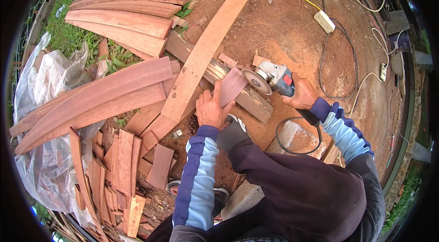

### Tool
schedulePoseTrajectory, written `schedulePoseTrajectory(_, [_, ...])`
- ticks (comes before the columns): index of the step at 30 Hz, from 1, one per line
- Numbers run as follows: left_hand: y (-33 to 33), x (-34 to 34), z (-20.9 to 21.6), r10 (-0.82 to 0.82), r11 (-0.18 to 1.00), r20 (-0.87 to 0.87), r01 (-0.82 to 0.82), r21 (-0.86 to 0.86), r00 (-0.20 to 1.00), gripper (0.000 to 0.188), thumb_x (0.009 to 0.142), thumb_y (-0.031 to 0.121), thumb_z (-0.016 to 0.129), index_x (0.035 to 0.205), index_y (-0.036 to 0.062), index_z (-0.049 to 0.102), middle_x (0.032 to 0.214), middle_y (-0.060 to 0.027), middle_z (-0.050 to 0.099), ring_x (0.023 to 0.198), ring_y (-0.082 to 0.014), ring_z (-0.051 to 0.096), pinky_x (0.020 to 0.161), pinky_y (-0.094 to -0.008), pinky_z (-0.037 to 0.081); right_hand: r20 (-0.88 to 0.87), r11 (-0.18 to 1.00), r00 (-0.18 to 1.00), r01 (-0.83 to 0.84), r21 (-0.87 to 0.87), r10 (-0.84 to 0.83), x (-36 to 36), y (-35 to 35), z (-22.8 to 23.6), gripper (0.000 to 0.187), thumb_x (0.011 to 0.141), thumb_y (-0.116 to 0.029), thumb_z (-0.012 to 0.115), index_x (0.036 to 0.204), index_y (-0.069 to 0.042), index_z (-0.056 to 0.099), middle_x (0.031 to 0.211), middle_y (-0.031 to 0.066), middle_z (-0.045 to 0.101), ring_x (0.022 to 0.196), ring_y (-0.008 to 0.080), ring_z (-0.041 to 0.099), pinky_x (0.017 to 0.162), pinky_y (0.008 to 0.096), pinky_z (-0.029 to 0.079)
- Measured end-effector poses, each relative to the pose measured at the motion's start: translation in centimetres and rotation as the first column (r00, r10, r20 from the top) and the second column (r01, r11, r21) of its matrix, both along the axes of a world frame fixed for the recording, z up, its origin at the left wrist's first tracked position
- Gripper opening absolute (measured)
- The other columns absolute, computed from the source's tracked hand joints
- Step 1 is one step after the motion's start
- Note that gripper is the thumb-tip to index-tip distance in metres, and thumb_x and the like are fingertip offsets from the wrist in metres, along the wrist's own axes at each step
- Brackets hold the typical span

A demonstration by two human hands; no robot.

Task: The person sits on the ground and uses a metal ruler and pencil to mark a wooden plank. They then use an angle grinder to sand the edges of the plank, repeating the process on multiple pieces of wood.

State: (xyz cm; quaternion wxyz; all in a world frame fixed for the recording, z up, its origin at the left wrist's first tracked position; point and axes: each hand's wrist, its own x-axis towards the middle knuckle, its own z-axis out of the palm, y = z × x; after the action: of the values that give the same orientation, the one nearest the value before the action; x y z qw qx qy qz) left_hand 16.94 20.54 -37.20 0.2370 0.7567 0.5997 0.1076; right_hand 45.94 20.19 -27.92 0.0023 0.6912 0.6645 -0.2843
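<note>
Lying over the thick beam [259, 106], the short reddish wood piece [234, 83] sits between the left hand's [211, 110] forefinger and thumb, which clamp its near end; the rest juts past the fingertips. Whether it touches the beam is unclear. Above the beam's right part, the right hand [301, 93] has its fingers wrapped round the angle grinder [282, 80], its disc [256, 83] right by the piece's right edge. A long pale plank [212, 43] crosses the beam; curved boards [105, 93] lie to the beam's left.
</note>
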Motion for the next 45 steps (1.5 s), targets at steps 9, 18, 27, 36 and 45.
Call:
schedulePoseTrajectory(9, [0.0, -0.1, -0.1, -0.004, 1.0, 0.014, 0.004, 0.02, 1.0, 0.079, 0.072, 0.041, 0.076, 0.138, 0.0127, 0.044, 0.093, -0.0162, 0.053, 0.088, -0.0329, 0.054, 0.077, -0.0435, 0.042, 0.028, 0.997, 1.0, 0.009, -0.072, -0.007, -0.6, 0.4, 1.0, 0.061, 0.065, -0.03, 0.072, 0.1, 0.015, 0.049, 0.076, 0.0316, 0.06, 0.073, 0.0438, 0.064, 0.067, 0.0447, 0.051])
schedulePoseTrajectory(18, [0.0, 0.1, 0.2, 0.002, 1.0, 0.007, -0.002, 0.007, 1.0, 0.079, 0.072, 0.039, 0.076, 0.138, 0.0133, 0.044, 0.092, -0.0147, 0.052, 0.088, -0.0316, 0.053, 0.077, -0.0425, 0.041, 0.019, 0.999, 1.0, -0.002, -0.052, 0.003, -0.6, 0.4, 0.9, 0.062, 0.065, -0.03, 0.072, 0.1, 0.015, 0.049, 0.076, 0.0316, 0.06, 0.073, 0.0442, 0.063, 0.067, 0.045, 0.051])
schedulePoseTrajectory(27, [-0.1, 0.0, 0.1, 0.001, 1.0, 0.015, -0.001, 0.026, 1.0, 0.079, 0.071, 0.039, 0.077, 0.138, 0.013, 0.044, 0.091, -0.0146, 0.052, 0.087, -0.0319, 0.053, 0.077, -0.0425, 0.041, 0.001, 1.0, 1.0, -0.009, -0.029, 0.009, -0.3, 0.4, 0.6, 0.061, 0.065, -0.031, 0.073, 0.099, 0.014, 0.049, 0.076, 0.0312, 0.06, 0.073, 0.0447, 0.063, 0.067, 0.0456, 0.051])
schedulePoseTrajectory(36, [0.1, 0.1, 0.5, -0.003, 1.0, 0.011, 0.003, -0.009, 1.0, 0.079, 0.071, 0.039, 0.075, 0.138, 0.0115, 0.044, 0.091, -0.0164, 0.053, 0.087, -0.0337, 0.054, 0.077, -0.0436, 0.042, -0.013, 1.0, 1.0, 0.008, 0.002, -0.008, -0.3, 0.3, 0.0, 0.06, 0.063, -0.028, 0.074, 0.096, 0.015, 0.049, 0.073, 0.0315, 0.059, 0.071, 0.044, 0.063, 0.064, 0.0442, 0.05])
schedulePoseTrajectory(45, [0.0, 0.0, 0.2, 0.007, 1.0, 0.024, -0.007, 0.005, 1.0, 0.079, 0.072, 0.041, 0.075, 0.138, 0.0124, 0.044, 0.092, -0.016, 0.052, 0.089, -0.0334, 0.053, 0.078, -0.043, 0.042, 0.012, 0.998, 1.0, 0.022, -0.061, -0.022, -0.5, 0.6, 0.2, 0.066, 0.065, -0.032, 0.074, 0.103, 0.016, 0.048, 0.076, 0.0313, 0.061, 0.074, 0.0446, 0.064, 0.067, 0.0453, 0.052])
